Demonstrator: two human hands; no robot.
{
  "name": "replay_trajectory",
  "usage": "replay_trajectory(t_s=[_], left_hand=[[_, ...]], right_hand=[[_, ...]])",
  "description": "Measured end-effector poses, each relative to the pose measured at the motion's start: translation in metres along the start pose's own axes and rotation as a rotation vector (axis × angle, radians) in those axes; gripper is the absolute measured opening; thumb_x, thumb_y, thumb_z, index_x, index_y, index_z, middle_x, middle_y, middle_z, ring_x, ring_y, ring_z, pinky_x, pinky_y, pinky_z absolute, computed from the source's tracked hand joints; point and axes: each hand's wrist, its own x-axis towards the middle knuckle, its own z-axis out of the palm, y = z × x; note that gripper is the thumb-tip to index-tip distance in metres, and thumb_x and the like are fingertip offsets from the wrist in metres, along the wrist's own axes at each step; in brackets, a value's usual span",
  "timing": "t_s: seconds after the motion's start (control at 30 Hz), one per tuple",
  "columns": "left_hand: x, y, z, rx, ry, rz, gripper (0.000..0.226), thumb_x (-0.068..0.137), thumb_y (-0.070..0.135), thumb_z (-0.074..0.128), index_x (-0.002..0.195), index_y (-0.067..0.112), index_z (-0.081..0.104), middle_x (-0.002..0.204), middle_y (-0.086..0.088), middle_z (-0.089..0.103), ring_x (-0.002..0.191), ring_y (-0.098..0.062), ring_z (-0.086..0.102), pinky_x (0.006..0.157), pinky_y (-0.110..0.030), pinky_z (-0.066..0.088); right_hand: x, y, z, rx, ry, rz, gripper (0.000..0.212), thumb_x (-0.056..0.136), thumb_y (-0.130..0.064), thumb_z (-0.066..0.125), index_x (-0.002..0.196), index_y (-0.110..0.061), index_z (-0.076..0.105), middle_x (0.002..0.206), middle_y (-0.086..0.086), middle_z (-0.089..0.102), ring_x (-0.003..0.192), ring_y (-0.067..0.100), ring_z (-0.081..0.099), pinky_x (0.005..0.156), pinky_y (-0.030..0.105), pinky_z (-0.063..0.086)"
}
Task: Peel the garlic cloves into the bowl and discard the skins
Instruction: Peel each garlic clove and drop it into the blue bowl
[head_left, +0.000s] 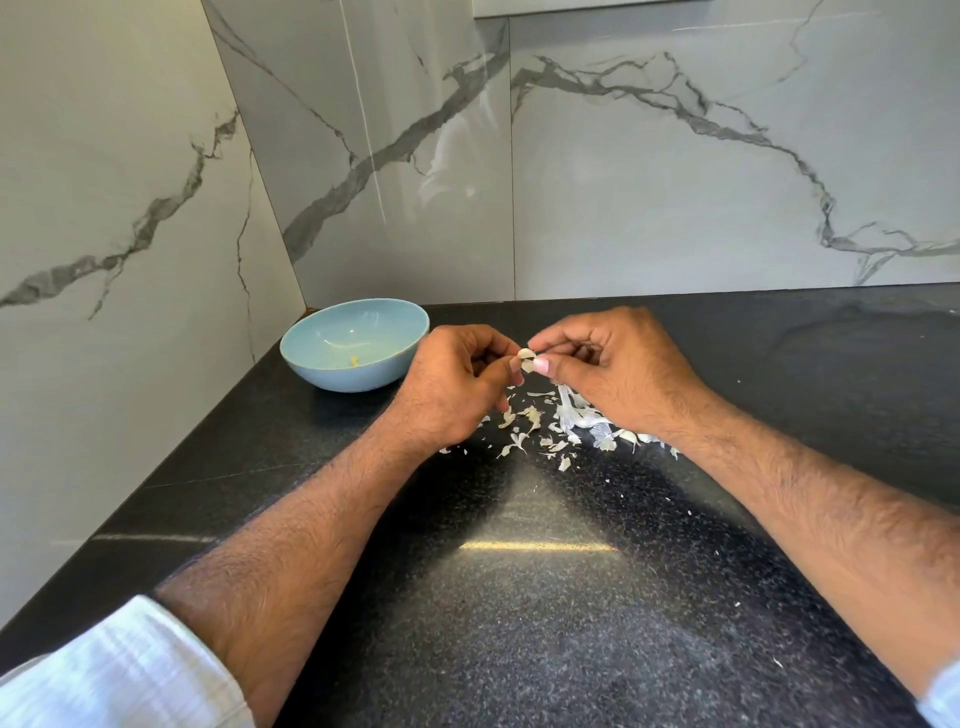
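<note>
No writing or label could be read anywhere. The left hand (457, 384) and right hand (613, 364) met just right of the light blue bowl (355, 344), fingertips of both pinched on one garlic cloves piece (526, 359) held above the black counter (545, 597). Torn skins (561, 423) lay scattered below the hands, right of the bowl. The bowl sat near the marble wall corner (306, 306), holding one small yellowish bit (355, 360); bare counter stretched toward the near edge
</note>
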Motion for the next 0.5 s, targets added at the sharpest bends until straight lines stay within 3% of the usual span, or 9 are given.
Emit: replay_trajectory(t_s=[0.17, 0.33, 0.5], left_hand=[[0.000, 0.001, -0.001, 0.023, -0.035, 0.038, 0.007, 0.103, 0.015, 0.071, 0.098, 0.014, 0.076, 0.080, 0.001, 0.079, 0.059, -0.017, 0.074, 0.052, -0.019, 0.051], [0.000, 0.000, -0.002, 0.033, -0.037, 0.040, 0.007, 0.102, 0.016, 0.072, 0.096, 0.016, 0.076, 0.080, 0.002, 0.079, 0.059, -0.016, 0.074, 0.057, -0.025, 0.057], [0.006, -0.010, -0.027, 0.141, 0.107, -0.023, 0.009, 0.101, 0.017, 0.073, 0.094, 0.022, 0.076, 0.079, 0.006, 0.078, 0.058, -0.012, 0.073, 0.060, -0.027, 0.059]], right_hand=[[0.003, 0.005, 0.004, 0.039, 0.043, 0.015, 0.014, 0.088, -0.019, 0.085, 0.100, -0.024, 0.082, 0.078, -0.010, 0.076, 0.067, 0.011, 0.071, 0.062, 0.028, 0.061], [0.001, 0.000, 0.008, 0.050, 0.057, 0.005, 0.009, 0.087, -0.021, 0.086, 0.095, -0.025, 0.083, 0.077, -0.013, 0.076, 0.066, 0.003, 0.069, 0.060, 0.016, 0.055], [0.000, 0.002, 0.007, 0.046, -0.012, 0.077, 0.007, 0.088, -0.017, 0.084, 0.092, -0.023, 0.082, 0.080, -0.009, 0.077, 0.073, 0.015, 0.073, 0.068, 0.029, 0.063]])
